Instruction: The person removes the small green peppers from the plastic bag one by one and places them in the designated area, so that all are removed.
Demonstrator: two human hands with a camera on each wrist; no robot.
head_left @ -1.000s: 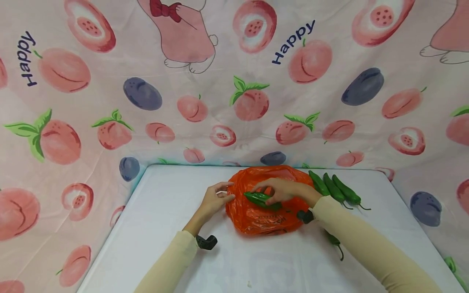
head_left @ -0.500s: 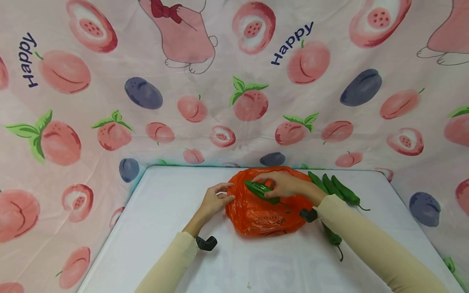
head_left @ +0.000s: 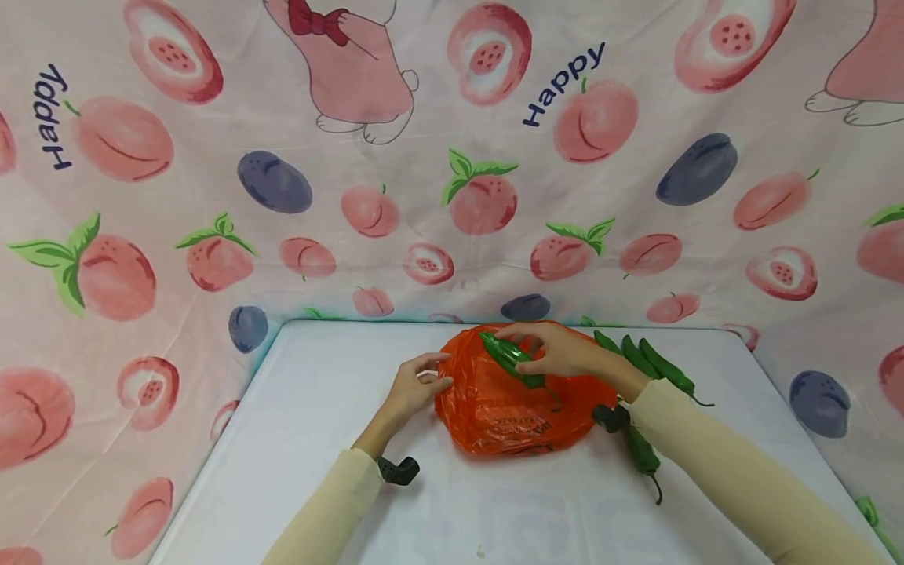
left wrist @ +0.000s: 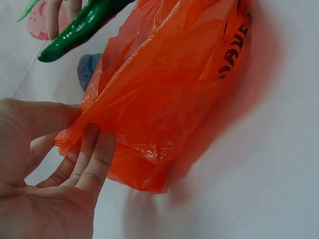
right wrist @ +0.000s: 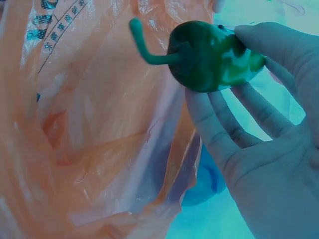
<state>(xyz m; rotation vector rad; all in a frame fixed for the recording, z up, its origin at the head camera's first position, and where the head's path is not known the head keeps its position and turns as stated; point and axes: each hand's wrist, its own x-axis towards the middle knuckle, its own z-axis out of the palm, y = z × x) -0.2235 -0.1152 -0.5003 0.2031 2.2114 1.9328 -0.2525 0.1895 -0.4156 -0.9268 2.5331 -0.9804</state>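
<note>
An orange-red plastic bag (head_left: 508, 428) lies near the back of the white table. My left hand (head_left: 413, 384) pinches its left edge between thumb and fingers, as the left wrist view shows with the film (left wrist: 149, 114) stretched away from the fingertips. Over the bag, my right hand (head_left: 561, 349) grips a glossy green chili pepper (head_left: 507, 357) by its sides. The pepper is tilted, its tip up to the left and its curved stem down to the right. Seen from the right wrist, the pepper's stem end (right wrist: 199, 59) faces the camera, with the thumb above and fingers below.
Several green peppers lie to the right of the bag: a row at the back, including one pepper (head_left: 667, 367) at its right end, and a separate pepper (head_left: 643, 457) nearer the front, partly behind the right forearm. A fruit-print cloth (head_left: 424, 196) hangs behind the table (head_left: 339, 353).
My right hand has lifted the pepper upward and slightly right, and its stem, hidden at first, now shows. My left hand has stayed at the bag's edge.
</note>
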